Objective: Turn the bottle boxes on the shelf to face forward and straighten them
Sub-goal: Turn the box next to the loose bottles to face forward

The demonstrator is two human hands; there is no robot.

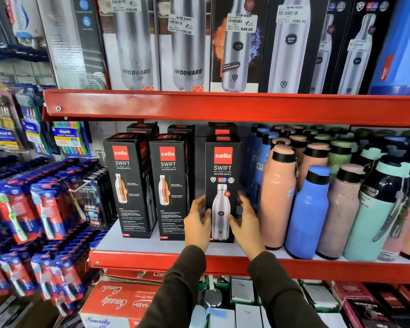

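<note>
Both arms enter from bottom centre of the frame, dark long sleeves [279, 292] to the wrists, forearms angled up and slightly inward. Left hand [197, 224] sits lower centre, palm facing right, fingers curled, thumb pressed forward. Right hand [245, 223] just right of it, palm facing left, fingers spread and pointing up, thumb angled in toward the left hand. Hands mirror each other at the same height with a narrow gap between the palms.

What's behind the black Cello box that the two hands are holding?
Behind the held box, the top of another black box with a red label pokes up. The rest of it, and anything further back, is hidden.
</note>
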